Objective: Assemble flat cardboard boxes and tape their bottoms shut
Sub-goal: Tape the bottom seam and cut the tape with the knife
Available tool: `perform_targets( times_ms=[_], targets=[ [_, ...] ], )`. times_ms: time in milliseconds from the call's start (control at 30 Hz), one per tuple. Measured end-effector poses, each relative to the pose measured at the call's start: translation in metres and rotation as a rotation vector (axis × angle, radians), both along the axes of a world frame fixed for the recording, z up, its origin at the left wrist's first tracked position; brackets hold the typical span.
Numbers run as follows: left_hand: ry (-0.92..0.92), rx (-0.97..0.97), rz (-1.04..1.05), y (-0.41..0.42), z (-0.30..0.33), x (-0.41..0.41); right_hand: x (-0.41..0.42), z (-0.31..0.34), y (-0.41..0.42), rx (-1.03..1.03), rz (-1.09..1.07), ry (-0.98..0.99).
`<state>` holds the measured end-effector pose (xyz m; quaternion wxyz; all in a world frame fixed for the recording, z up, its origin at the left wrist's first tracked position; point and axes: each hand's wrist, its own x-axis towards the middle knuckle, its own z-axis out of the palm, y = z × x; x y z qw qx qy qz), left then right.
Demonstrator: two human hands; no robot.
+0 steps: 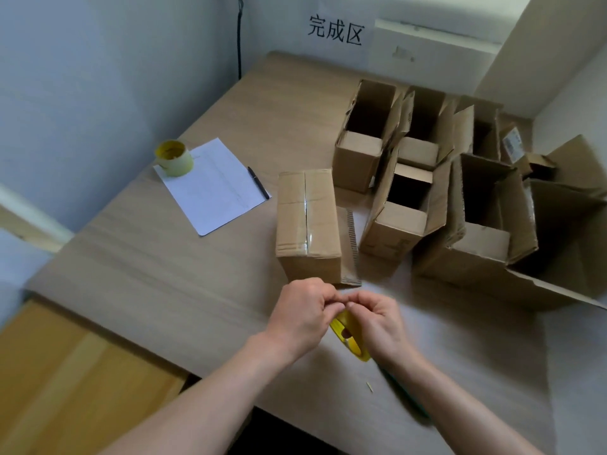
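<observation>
A cardboard box (pixel 307 221) lies upside down mid-table, its bottom flaps closed with a strip of clear tape along the seam. Just in front of it my left hand (pixel 300 315) and my right hand (pixel 379 323) meet over the table, both with curled fingers around a yellow tape roll (pixel 349 336). The fingertips of both hands pinch together at the top of the roll; the tape end itself is too small to see. The roll is partly hidden by both hands.
Several open assembled boxes (pixel 399 208) stand at the right and back of the wooden table (pixel 164 270). A second tape roll (pixel 174 158) sits on a white sheet (pixel 213 188) with a pen (pixel 258 182) at the left. A paper sign (pixel 336 30) hangs on the back wall.
</observation>
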<state>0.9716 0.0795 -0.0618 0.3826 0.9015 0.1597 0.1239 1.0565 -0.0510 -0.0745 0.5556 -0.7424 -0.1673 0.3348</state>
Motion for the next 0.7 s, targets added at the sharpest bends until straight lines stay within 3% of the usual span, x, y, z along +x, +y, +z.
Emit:
perform_targets(
  times_ms=[200, 400, 500, 533, 633, 667, 700],
  targets=[
    [-0.043, 0.152, 0.081, -0.002, 0.0, -0.016, -0.02, 0.011, 0.006, 0.016, 0.054, 0.021],
    [-0.12, -0.098, 0.128, 0.022, 0.013, -0.023, -0.02, 0.028, -0.008, 0.124, 0.403, 0.302],
    [-0.14, -0.448, 0.29, 0.032, 0.012, -0.029, 0.0, 0.048, -0.016, 0.105, 0.425, 0.329],
    [-0.155, -0.567, 0.369, 0.035, 0.01, -0.03, 0.01, 0.053, -0.016, 0.021, 0.438, 0.194],
    [-0.162, -0.71, 0.521, 0.04, 0.003, -0.027, 0.045, 0.06, -0.005, -0.587, 0.587, -0.78],
    [-0.163, -0.738, 0.565, 0.04, 0.002, -0.022, 0.053, 0.062, 0.002, -0.67, 0.561, -0.973],
    [-0.17, -0.767, 0.614, 0.041, 0.001, -0.017, 0.06, 0.062, 0.01, -0.673, 0.534, -1.041]
  ],
)
